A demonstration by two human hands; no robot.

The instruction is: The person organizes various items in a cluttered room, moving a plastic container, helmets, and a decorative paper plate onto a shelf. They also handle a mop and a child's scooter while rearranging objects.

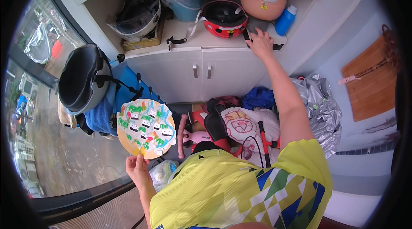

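Note:
My left hand pinches the lower edge of a round yellow disc, perhaps a paper plate. Colored scribbles and pasted white paper pieces cover most of its face. On the cabinet shelf, my right hand reaches out with its fingers apart, over a flat grey item and beside a black strap. Whether the fingertips touch either is hard to tell. A red helmet lies upturned just left of that hand. Behind it sit a peach helmet and a blue bottle.
Left on the shelf are a white helmet and a blue bucket. A grey helmet rests by the window over blue cloth. Below, a pink handlebar, bags and silver sheeting crowd the floor. A wooden board leans right.

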